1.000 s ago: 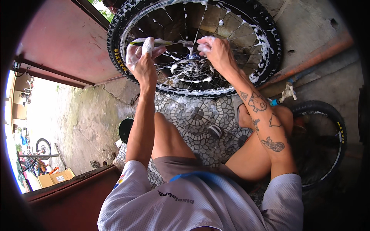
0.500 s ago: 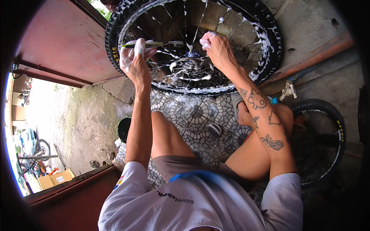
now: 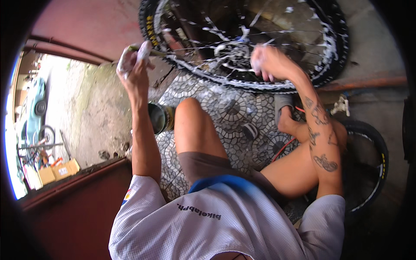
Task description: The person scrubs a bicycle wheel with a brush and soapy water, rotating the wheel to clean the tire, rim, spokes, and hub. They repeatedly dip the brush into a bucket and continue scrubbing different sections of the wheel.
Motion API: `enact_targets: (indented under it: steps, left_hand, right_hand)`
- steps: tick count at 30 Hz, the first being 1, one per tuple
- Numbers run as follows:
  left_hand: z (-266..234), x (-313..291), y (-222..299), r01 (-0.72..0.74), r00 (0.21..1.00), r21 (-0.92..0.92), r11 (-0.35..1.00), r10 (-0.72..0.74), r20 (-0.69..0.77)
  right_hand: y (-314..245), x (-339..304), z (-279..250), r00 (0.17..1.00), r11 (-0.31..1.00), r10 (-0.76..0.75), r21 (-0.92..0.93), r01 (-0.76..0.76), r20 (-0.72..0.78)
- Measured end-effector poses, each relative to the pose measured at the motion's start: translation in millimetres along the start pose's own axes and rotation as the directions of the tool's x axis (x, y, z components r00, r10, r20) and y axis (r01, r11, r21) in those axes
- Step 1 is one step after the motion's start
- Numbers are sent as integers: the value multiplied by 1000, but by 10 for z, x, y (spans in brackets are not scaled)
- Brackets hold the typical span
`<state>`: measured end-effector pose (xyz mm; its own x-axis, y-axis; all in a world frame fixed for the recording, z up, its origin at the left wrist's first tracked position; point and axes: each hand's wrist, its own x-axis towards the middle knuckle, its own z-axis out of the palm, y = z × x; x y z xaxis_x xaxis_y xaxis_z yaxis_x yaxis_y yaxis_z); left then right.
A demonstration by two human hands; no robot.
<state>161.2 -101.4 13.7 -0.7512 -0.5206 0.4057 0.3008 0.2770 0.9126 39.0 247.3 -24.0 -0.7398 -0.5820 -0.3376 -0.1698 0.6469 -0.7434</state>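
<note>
Wheel (image 3: 236, 56) is being overlapped by right hand (image 3: 271, 63), closure unclear; at left, brush (image 3: 159, 53) is being gripped by left hand (image 3: 135, 61).

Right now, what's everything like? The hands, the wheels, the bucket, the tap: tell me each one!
Left hand: soapy, closed on the brush
Brush: gripped, pointing toward the big wheel
Right hand: soapy, fingers bent, too blurred to tell if it holds anything
Big wheel: streaked with white foam
Other wheel: partly shadowed, no foam showing
Bucket: open at the top
Tap: can't tell if on or off
</note>
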Motion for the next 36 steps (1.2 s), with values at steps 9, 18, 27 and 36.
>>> enact_targets:
  steps: [9, 18, 27, 36]
  left_hand:
    - [-2214, -1354, -1846, -25, 872, 996, 87, -485, 64]
    - [-2191, -1515, -2554, -89, 831, 995, 51, -547, 102]
    - [-2038, -1704, -2782, -138, 693, 977, 165, -688, 214]
    - [-607, -1282, -163, 137, 922, 449, 883, -280, 269]
  right_hand:
    - [1925, -365, 2764, 729, 680, 678, -455, -575, 92]
    - [2333, -516, 3434, 694, 702, 712, 129, -700, -110]
    - [703, 316, 2522, 820, 516, 466, 855, 54, -333]
    - [-704, 423, 1810, 736, 90, 468, 855, 511, -489]
